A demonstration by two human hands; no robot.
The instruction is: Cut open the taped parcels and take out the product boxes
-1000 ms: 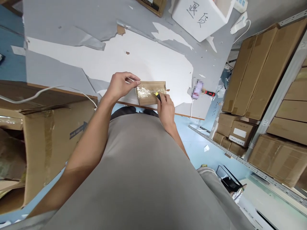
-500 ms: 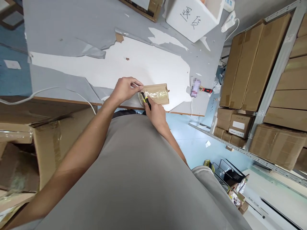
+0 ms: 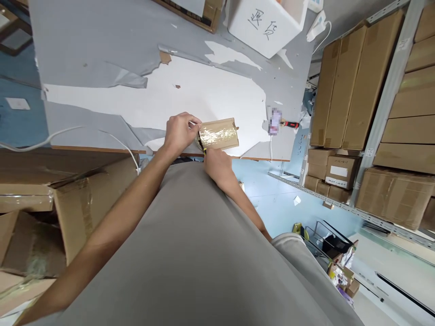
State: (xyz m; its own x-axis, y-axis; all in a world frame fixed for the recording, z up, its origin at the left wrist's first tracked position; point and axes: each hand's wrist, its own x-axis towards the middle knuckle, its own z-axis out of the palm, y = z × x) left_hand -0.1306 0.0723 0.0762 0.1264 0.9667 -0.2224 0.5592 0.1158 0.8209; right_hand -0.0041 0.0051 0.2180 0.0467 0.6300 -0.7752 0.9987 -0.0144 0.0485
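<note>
A small cardboard box wrapped in clear tape lies at the near edge of the worktable. My left hand is closed on the box's left end and holds it in place. My right hand is closed around a yellow and black utility knife, whose tip sits at the box's lower left corner. Most of the knife is hidden inside my fist.
A white foam box with handwriting stands at the table's far side. A white cable runs over the table's left edge. An open cardboard carton sits at my left. Metal shelving stacked with cartons fills the right. A red-handled tool lies near the table's right edge.
My right hand has drawn the knife from the box's right part leftward along its taped face, down to the lower left corner. The left hand kept its hold.
</note>
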